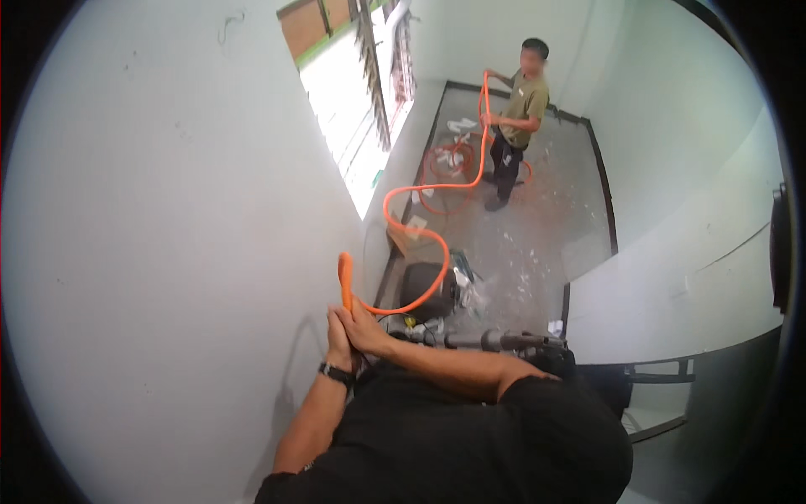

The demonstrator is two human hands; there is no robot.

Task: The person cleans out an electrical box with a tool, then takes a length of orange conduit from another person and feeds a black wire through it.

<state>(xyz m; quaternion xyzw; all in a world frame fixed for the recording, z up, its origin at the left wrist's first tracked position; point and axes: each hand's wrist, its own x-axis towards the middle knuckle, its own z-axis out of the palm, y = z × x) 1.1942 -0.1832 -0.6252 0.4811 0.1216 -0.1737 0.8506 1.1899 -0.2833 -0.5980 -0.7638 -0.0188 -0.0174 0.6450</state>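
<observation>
Both of my hands are closed around a thick orange cable (345, 277), close to the white wall. My left hand (337, 336), with a dark watch on its wrist, grips from the wall side. Pressed against it is my right hand (366, 328), which reaches across from the right. Above my fists the cable stands up in a narrow bent loop. From there it sags and winds away over the floor to a co-worker (522, 105), who holds it up with both hands. My fingers partly hide the gripped stretch.
A window opening (353, 118) with louvre slats is in the left wall. Below lie a black bin-like container (426, 290), clear plastic wrapping (472, 296) and more coiled orange cable (453, 157). Grey metal tubing (491, 339) runs in front of me. A curved white partition stands right.
</observation>
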